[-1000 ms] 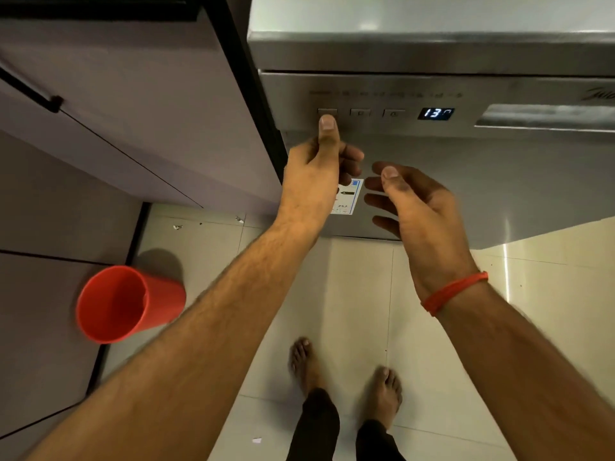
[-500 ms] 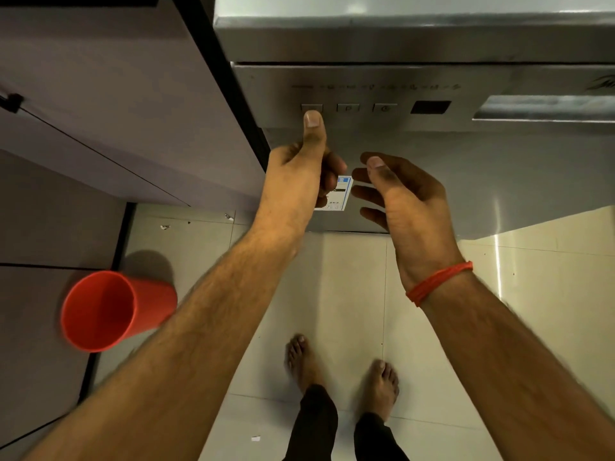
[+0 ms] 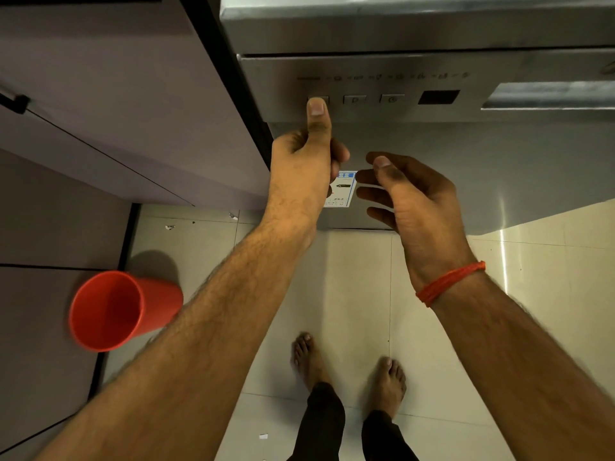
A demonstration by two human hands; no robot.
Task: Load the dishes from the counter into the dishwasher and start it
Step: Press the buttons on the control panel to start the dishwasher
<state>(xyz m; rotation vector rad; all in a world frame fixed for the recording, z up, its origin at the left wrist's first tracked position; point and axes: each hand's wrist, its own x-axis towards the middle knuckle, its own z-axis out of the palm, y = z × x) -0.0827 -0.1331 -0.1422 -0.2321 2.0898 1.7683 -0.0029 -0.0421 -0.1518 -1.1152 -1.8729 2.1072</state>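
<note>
The stainless dishwasher [image 3: 466, 154] stands in front of me with its door closed. Its control panel [image 3: 382, 88] has three small buttons in a row and a dark display [image 3: 438, 97] with nothing lit. My left hand [image 3: 304, 171] is curled into a fist with the thumb stretched up, its tip on the leftmost button [image 3: 317, 100]. My right hand [image 3: 412, 194] hovers beside it in front of the door, fingers loosely apart and holding nothing. A red thread band is around that wrist.
An orange plastic cup [image 3: 116, 309] shows at the left, over the dark cabinet fronts [image 3: 100, 94]. A label sticker [image 3: 342, 189] is on the dishwasher door. A recessed handle [image 3: 549, 94] is at the panel's right. My bare feet [image 3: 349, 367] stand on pale floor tiles.
The display showed digits one second ago and is dark now. My left thumb has stayed on the leftmost button. The view has shifted slightly; both hands keep their pose.
</note>
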